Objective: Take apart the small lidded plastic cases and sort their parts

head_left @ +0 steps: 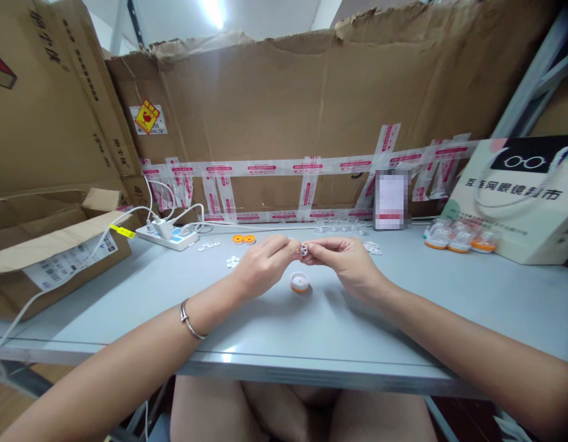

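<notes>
Both hands meet above the middle of the table, fingertips pinched around a small white spoked wheel (303, 250). My left hand (269, 265), with a metal bracelet at the wrist, is closed at the wheel's left side; a bit of orange shows at its fingertips. My right hand (346, 261) grips the wheel's right side between thumb and fingers. Just below them, a round white cup-like part with an orange base (299, 282) stands upright on the table, touched by neither hand. To the left lie small white discs (232, 262) and two orange rings (244, 239).
A white power strip (167, 235) with cables and an open cardboard box (58, 258) are at left. Clear plastic cups (341, 226) line the back. A phone-like screen (392, 199) leans on the cardboard wall. Clear-domed orange-based pieces (459, 236) sit by a paper bag (518, 202).
</notes>
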Available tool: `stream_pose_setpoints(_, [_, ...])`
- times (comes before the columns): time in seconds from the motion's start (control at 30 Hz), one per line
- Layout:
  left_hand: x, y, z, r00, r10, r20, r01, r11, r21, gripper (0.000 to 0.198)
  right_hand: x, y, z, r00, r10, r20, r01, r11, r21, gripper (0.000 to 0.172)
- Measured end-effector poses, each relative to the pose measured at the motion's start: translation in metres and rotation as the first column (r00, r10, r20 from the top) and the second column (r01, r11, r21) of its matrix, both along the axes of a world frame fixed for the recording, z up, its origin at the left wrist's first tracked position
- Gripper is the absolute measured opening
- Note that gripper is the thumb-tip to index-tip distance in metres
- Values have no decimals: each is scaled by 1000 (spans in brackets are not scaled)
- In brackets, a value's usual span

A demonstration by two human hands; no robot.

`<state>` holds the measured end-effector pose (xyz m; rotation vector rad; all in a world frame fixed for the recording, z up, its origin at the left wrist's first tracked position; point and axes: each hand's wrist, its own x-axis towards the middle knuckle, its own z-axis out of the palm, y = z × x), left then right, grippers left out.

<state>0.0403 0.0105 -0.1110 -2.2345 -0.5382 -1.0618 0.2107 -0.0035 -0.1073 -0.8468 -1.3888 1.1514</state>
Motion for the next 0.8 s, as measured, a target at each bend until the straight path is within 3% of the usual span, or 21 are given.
stream_pose_setpoints(0.27, [1, 0, 6, 992, 7, 123, 28, 959, -281, 13, 1, -3, 1, 968, -140, 209, 87, 966, 245, 22])
stream_pose_setpoints(0.37, [2, 0, 5, 992, 42, 120, 1, 941, -339, 10, 1, -4, 0, 956, -165, 241, 97, 957, 272, 22])
stream_pose_setpoints(0.5, [3, -2, 4, 991, 57, 125, -10, 937, -348, 11, 2, -3, -1, 964, -140, 227, 81, 965, 251, 22])
stream_pose_setpoints(0.8, [4, -4, 5, 984, -45, 172, 88, 965, -249, 11, 4, -2, 0, 985, -59, 161, 30, 984, 177, 22])
